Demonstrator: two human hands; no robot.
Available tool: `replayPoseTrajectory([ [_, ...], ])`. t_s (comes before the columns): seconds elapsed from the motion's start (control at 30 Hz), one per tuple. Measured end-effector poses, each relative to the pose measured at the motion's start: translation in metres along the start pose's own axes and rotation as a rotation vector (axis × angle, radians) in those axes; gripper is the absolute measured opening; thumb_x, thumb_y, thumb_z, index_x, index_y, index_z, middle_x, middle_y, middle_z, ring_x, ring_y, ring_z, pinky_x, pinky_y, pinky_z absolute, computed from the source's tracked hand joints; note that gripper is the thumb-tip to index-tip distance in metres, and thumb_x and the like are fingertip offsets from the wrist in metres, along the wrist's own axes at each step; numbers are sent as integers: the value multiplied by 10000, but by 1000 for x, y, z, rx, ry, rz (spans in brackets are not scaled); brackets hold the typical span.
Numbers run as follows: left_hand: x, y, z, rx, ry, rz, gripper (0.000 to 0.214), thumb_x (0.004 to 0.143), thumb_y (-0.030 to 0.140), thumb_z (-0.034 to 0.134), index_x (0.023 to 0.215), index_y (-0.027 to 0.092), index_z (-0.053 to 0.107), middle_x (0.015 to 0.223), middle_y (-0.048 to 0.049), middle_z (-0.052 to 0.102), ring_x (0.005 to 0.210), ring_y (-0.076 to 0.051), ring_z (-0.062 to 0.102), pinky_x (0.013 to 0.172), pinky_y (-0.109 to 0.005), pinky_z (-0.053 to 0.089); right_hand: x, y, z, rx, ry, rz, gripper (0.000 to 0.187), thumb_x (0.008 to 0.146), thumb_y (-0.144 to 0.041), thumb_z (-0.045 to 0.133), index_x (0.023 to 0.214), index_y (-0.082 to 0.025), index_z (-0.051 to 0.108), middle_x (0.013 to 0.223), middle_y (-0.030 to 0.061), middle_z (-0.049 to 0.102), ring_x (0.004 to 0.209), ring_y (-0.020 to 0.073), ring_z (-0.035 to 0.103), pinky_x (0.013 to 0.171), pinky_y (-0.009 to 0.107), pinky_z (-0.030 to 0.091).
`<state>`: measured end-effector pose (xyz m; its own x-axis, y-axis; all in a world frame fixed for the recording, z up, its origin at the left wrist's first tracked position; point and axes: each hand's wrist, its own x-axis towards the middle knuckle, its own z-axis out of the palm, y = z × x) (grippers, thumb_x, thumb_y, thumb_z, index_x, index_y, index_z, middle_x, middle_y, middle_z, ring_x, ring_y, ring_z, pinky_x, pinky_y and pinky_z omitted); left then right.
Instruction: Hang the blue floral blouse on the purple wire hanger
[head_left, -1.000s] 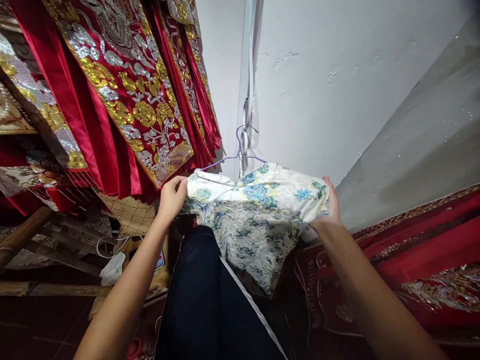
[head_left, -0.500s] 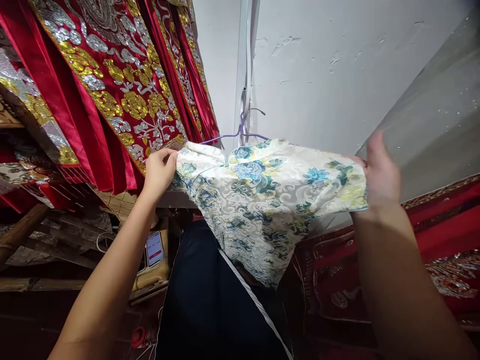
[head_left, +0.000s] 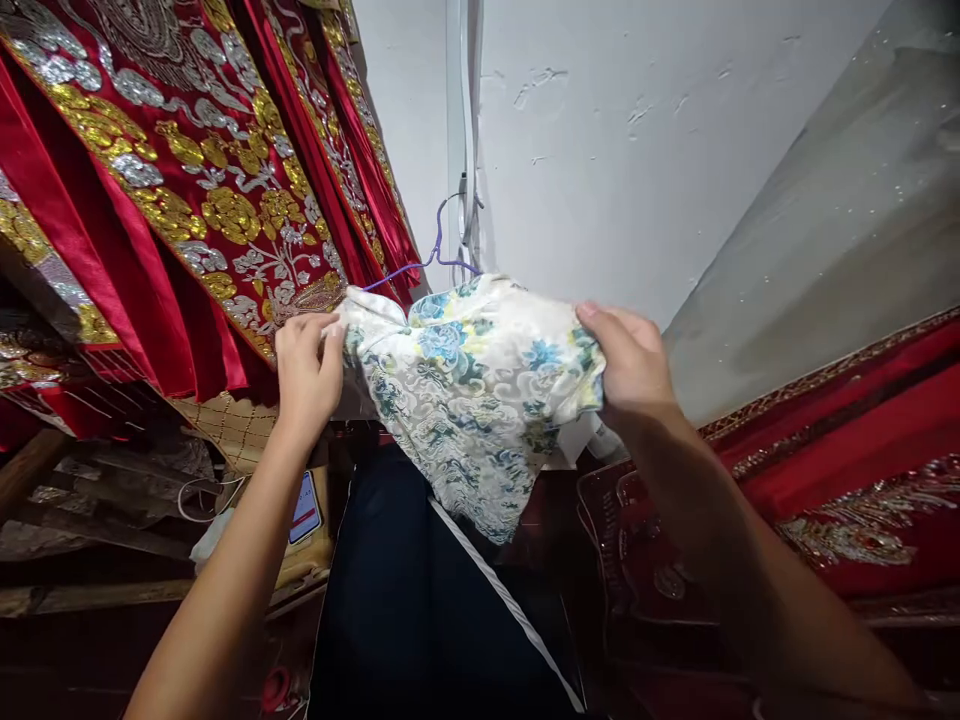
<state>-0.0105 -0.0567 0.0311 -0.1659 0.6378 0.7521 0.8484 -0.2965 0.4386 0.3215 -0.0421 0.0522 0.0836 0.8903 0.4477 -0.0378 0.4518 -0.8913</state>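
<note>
A white garment (head_left: 457, 400) with blue, green and yellow flowers, a stand collar and short sleeves hangs on a purple hanger (head_left: 437, 245). My left hand (head_left: 307, 365) pinches the garment at its left shoulder, fingers closed on the cloth. On the other side my right hand (head_left: 634, 360) grips the right sleeve, thumb on top and the other fingers behind the fabric, mostly hidden. The garment's lower part drops in front of my dark trousers (head_left: 405, 600).
Red panels (head_left: 225, 190) with gold and silver sequins hang at the left. A phone (head_left: 304, 508) lies on a wooden stool (head_left: 307, 565) below my left arm. A white wall (head_left: 570, 130) stands ahead. More red embroidered cloth (head_left: 847, 480) lies at the right.
My right hand has moved left, drawing the right sleeve inward, so it is no longer stretched out straight. The hanger has tilted and shifted left in view. My left hand stays at the shoulder.
</note>
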Motion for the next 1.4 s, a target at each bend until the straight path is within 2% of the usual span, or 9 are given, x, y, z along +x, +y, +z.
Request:
replayPoseTrajectory([
  [0.17, -2, 26, 16, -509, -357, -138, 464, 997, 498, 401, 1098, 157, 697, 889, -71, 686, 818, -190, 627, 785, -322, 503, -6, 0, 17, 25, -93, 4, 310, 864, -526, 596, 840, -223, 656, 755, 48, 622, 799, 227, 647, 678, 339, 514],
  [0.27, -1, 35, 25, -673, -445, -196, 433, 957, 504, 496, 1109, 152, 698, 904, -75, 691, 797, -177, 626, 755, -307, 506, 11, 9, 15, 63, -61, 23, 310, 843, -526, 606, 782, -223, 622, 713, 37, 595, 743, 213, 623, 651, 333, 494],
  [0.4, -7, 37, 29, -715, -534, -262, 427, 909, 511, 576, 1095, 147, 701, 900, -77, 705, 772, -178, 635, 732, -310, 510, 23, 31, -9, 136, 74, 112, 305, 771, -501, 686, 703, -233, 557, 654, 16, 552, 652, 195, 578, 599, 323, 472],
  [0.53, -15, 37, 30, -766, -560, -364, 427, 890, 511, 609, 1102, 149, 693, 916, -77, 714, 754, -170, 642, 737, -309, 508, 21, 50, -31, 189, 76, 233, 332, 723, -498, 729, 699, -233, 530, 612, -4, 539, 600, 196, 572, 575, 328, 474],
  [0.73, -21, 33, 36, -834, -546, -447, 420, 841, 487, 693, 1087, 147, 699, 955, -84, 718, 814, -173, 655, 771, -293, 499, 28, 57, -31, 311, 57, 373, 310, 708, -471, 744, 750, -220, 567, 639, -15, 584, 607, 183, 601, 611, 312, 506],
  [1.0, -32, 14, 27, -804, -489, -453, 398, 820, 485, 717, 1049, 160, 734, 1038, -100, 732, 956, -210, 666, 845, -306, 492, 27, 65, -37, 377, 190, 336, 269, 735, -470, 691, 807, -232, 587, 694, -1, 631, 740, 222, 667, 694, 334, 551],
  [1.17, -54, -3, 35, -907, -425, -611, 378, 783, 444, 737, 1023, 152, 732, 1102, -117, 729, 966, -210, 683, 843, -301, 500, 37, 56, -23, 223, 131, 305, 300, 741, -507, 669, 797, -230, 570, 662, -8, 607, 698, 208, 650, 657, 315, 538],
  [1.3, -82, -16, 53, -965, -361, -802, 318, 729, 414, 741, 863, 126, 727, 912, -109, 751, 931, -232, 696, 844, -323, 512, 48, 53, -4, 110, 10, 323, 302, 706, -472, 731, 758, -218, 575, 625, -20, 555, 606, 175, 587, 603, 297, 510],
  [1.4, -94, -20, 50, -938, -408, -906, 332, 747, 431, 704, 804, 105, 733, 804, -111, 744, 825, -220, 698, 789, -313, 520, 39, 48, 7, 72, -72, 261, 280, 749, -470, 703, 728, -211, 599, 629, -8, 555, 581, 163, 552, 580, 292, 485],
])
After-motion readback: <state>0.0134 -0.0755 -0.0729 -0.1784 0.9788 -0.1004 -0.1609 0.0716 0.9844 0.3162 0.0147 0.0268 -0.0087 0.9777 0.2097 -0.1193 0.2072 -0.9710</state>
